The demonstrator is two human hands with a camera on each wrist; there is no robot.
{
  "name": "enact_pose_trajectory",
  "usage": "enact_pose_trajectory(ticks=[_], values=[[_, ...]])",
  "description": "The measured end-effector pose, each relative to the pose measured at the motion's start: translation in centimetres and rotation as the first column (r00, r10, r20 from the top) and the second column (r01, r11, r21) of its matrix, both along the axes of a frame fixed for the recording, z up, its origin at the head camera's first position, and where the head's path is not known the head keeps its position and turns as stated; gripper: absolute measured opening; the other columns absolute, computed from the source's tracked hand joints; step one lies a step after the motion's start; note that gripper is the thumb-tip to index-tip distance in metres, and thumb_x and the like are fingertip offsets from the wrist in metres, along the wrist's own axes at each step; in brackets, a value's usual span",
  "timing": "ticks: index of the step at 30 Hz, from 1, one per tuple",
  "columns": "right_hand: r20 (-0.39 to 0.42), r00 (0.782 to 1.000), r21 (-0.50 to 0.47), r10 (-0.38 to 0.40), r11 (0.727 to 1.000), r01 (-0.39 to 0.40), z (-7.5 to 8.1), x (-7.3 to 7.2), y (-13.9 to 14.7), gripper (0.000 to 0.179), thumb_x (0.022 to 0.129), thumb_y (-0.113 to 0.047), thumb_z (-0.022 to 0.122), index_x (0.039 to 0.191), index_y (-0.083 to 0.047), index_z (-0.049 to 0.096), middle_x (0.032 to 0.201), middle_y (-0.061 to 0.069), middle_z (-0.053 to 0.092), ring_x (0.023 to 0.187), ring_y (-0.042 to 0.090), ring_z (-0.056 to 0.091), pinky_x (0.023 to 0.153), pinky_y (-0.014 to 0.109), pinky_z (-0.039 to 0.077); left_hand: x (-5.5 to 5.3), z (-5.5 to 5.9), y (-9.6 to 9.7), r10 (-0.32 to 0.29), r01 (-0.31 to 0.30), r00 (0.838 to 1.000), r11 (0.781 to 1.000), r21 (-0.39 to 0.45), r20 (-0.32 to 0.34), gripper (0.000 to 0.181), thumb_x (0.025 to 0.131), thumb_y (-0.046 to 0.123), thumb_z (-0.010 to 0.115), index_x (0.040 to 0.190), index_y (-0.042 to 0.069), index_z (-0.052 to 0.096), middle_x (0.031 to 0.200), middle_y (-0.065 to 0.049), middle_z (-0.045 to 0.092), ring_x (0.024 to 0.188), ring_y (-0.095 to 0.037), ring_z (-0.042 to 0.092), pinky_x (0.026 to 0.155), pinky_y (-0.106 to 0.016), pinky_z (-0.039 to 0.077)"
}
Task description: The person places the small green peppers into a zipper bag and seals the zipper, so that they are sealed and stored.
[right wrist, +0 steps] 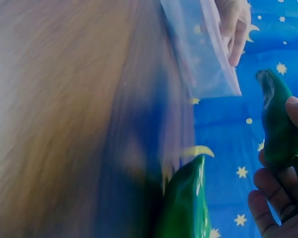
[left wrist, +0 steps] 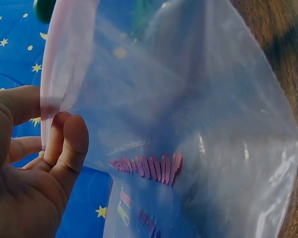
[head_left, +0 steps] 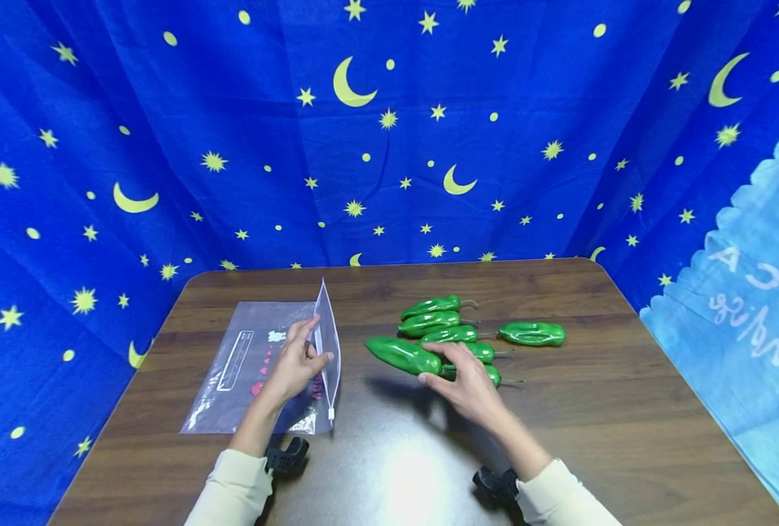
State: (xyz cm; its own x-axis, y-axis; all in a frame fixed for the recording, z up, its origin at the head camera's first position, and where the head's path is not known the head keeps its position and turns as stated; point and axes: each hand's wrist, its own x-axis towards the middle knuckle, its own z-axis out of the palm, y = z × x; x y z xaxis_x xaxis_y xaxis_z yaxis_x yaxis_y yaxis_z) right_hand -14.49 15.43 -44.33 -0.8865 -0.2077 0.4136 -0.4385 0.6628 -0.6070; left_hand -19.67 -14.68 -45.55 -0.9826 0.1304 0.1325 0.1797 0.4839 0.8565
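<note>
At the mouth of a clear zip bag (head_left: 232, 394), my left hand (head_left: 297, 361) holds the rim, its fingers on both sides of the edge in the left wrist view. The bag's mouth gapes toward the right, with a white slider (head_left: 331, 414) at its near end. My right hand (head_left: 465, 383) grips a long green pepper (head_left: 399, 355) near its stem end, raised over the table with its tip toward the bag. In the right wrist view the held pepper (right wrist: 278, 124) shows its dark stem hanging by the curled fingers. Several more green peppers (head_left: 429, 323) lie in a column beside and behind this hand.
One more green pepper (head_left: 532, 334) lies apart to the right. The brown wooden table (head_left: 626, 431) ends at a blue curtain (head_left: 389, 183) with moons and stars at the back and sides. A lighter blue cloth (head_left: 745, 329) hangs at the right.
</note>
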Motion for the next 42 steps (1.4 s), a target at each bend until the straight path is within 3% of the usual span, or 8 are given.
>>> enact_pose_trajectory(ticks=[7,19,29,37,42], values=[[0.033,0.999,-0.031,0.03,0.999,-0.029,0.6,-1.0,-2.2,0.048,0.075,-0.027,0.077,0.12,-0.019,0.063,0.115,0.001,0.066,0.105,0.019,0.058,0.087,0.04,0.049,0.1,0.1,0.2,-0.004,0.004,1.0,1.0,0.006,-0.024,0.079,0.076,-0.001,0.069,0.145,-0.001,0.03,0.142,-0.019,0.032,0.065,-0.001,0.046,0.052,-0.014,0.044],[0.095,0.993,-0.091,0.073,0.994,-0.065,0.5,-2.3,-4.7,0.047,0.075,-0.026,0.078,0.118,-0.016,0.064,0.104,0.0,0.066,0.089,0.012,0.055,0.076,0.024,0.048,0.3,-0.1,0.4,-0.013,0.013,1.0,1.0,0.018,-0.023,0.08,0.075,-0.003,0.069,0.145,-0.002,0.03,0.141,-0.019,0.033,0.064,0.0,0.046,0.051,-0.014,0.044],[0.111,0.99,-0.055,0.084,0.995,-0.078,0.4,-2.8,-5.6,0.046,0.076,-0.029,0.077,0.118,-0.016,0.064,0.112,0.002,0.067,0.095,0.014,0.058,0.079,0.029,0.049,0.7,0.2,0.5,-0.02,0.02,1.0,1.0,0.0,-0.001,0.083,0.074,-0.001,0.069,0.146,-0.001,0.028,0.144,-0.017,0.031,0.065,-0.003,0.047,0.052,-0.016,0.047],[0.127,0.99,-0.005,0.069,0.998,-0.069,0.3,-3.0,-5.7,0.047,0.077,-0.031,0.075,0.119,-0.016,0.063,0.12,0.005,0.065,0.108,0.022,0.058,0.09,0.042,0.049,0.9,0.3,0.4,-0.026,0.027,0.999,1.0,0.014,-0.037,0.08,0.075,-0.001,0.069,0.144,-0.003,0.03,0.142,-0.019,0.033,0.064,-0.001,0.046,0.05,-0.016,0.045],[0.13,0.989,0.012,0.064,0.998,-0.066,0.2,-3.1,-5.6,0.045,0.077,-0.03,0.075,0.118,-0.015,0.064,0.12,0.005,0.065,0.108,0.023,0.057,0.091,0.042,0.048,1.0,0.5,0.1,-0.022,0.022,0.998,1.0,0.004,-0.052,0.08,0.075,-0.002,0.069,0.144,-0.004,0.029,0.143,-0.019,0.031,0.063,-0.001,0.046,0.051,-0.016,0.045]])
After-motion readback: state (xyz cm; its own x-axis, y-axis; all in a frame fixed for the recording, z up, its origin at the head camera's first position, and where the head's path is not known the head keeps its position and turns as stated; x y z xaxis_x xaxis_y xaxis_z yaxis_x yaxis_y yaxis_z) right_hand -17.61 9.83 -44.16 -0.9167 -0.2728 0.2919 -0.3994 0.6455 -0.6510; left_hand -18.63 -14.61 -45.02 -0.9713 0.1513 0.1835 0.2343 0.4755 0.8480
